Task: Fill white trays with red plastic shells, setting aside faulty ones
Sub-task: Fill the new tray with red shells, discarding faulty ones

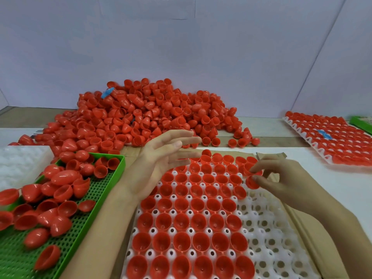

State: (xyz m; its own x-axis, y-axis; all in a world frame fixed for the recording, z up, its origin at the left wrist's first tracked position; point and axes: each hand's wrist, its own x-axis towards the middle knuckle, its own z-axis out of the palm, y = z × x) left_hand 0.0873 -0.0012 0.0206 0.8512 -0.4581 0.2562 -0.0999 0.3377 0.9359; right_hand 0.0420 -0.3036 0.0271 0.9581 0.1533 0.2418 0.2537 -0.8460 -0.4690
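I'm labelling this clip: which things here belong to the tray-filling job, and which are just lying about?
In the job: white tray, shell pile, green tray of loose shells, filled tray, right hand pinching a shell, open left hand.
Lying about: cardboard sheet, blue scrap, paper on the wall.

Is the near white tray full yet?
Partly full: white plastic tray holds red plastic shells across its left columns; its right side is bare.

No legible text. Only writing seen: dark strokes on a pale sheet (147, 7) on the back wall (241, 57), cropped by the top edge of view; characters cannot be made out.
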